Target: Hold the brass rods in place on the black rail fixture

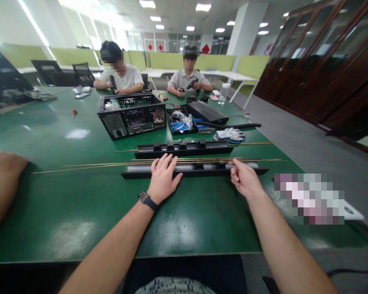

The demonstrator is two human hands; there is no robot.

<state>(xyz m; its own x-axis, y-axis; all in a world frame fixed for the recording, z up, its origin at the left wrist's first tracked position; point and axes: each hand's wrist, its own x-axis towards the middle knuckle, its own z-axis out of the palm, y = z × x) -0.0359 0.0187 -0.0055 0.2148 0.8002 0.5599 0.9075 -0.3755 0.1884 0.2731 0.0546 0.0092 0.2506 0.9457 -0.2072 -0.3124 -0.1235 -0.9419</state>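
Note:
My left hand (164, 175), with a watch on its wrist, lies with fingers stretched over several thin brass-coloured rods (95, 165). Beneath them is a long black rail (196, 173) with a pale strip along its channel. At the right part of this rail, my right hand (245, 176) is closed, its fingers curled and the index fingertip at the rods. What it pinches, if anything, is too small to make out. Just behind lies a second black rail (184, 153) with several small black blocks (183, 144) on it and thin rods sticking out at both ends.
An open black computer case (131, 116) stands farther back on the green table (79, 220). Right of it are a black tray with gloves (182, 121), a flat dark box (207, 111) and another glove (230, 134). Another person's arm (4, 179) rests at left; two people sit opposite.

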